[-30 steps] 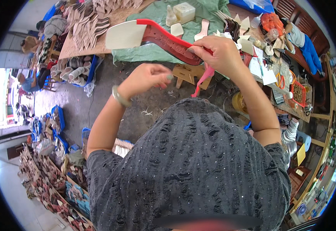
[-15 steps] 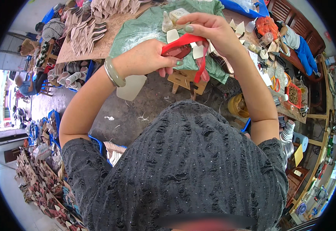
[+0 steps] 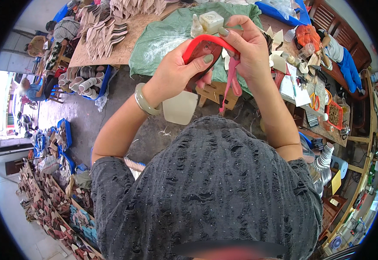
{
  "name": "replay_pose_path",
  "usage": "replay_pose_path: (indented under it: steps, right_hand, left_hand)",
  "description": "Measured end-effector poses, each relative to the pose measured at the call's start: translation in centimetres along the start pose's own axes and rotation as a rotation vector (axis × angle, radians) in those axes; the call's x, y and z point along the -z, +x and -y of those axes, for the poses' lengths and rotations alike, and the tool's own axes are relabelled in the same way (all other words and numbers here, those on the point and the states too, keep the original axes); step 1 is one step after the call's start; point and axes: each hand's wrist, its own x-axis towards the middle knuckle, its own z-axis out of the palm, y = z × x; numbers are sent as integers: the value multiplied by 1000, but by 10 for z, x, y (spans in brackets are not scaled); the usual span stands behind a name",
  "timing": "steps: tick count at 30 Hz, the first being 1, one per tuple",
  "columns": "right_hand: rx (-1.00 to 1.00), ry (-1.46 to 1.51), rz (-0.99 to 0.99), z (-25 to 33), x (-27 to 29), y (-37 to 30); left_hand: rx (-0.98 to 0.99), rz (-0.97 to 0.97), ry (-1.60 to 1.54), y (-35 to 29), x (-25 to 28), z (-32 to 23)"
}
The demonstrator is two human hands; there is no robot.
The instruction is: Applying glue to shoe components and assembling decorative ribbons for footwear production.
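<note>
Above the green cloth (image 3: 154,45) I hold a red shoe upper (image 3: 196,42), bent into an arch with its dark red inside facing me. My left hand (image 3: 171,71) is closed round its left side, the thumb lying on the inner face. At the right end, my right hand (image 3: 251,52) pinches the edge between thumb and finger. From there a narrow pinkish strap (image 3: 230,78) hangs down. Behind the upper, a small whitish bottle (image 3: 196,27) and a pale block-like container (image 3: 211,21) stand on the cloth.
A wooden stool (image 3: 217,96) and a pale flat panel (image 3: 179,108) are below my hands. Cut shoe pieces (image 3: 111,26) cover the board at left. Scissors (image 3: 314,100) and a red basket (image 3: 335,115) lie at right. Other people sit at both sides.
My hands have come closer together, and the red upper has turned to show more of its inner face. My right hand now pinches its end. The whole view has shifted slightly.
</note>
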Motion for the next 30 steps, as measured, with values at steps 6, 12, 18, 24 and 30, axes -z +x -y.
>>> replay_pose_path:
  steps: [6,12,18,24,30]
  right_hand:
    - [53,84,-150,-1,-25,-3]
    - [15,-348,-178,10,-25,-5]
    - [147,-496,-170,-7,-24,-21]
    - [220,-639,-172,-30,-24,-34]
    - [405,-791,-154,-36,-28,-38]
  left_hand:
    - [-108,-57,-146,5,-8,4]
    - [-260,-128,-274,11,-4,6]
    - [-386,-255,-318,18,-6,19]
    - [-432,-321,-375,19,-13,20]
    - [-507,-387,-302,18,-18,21]
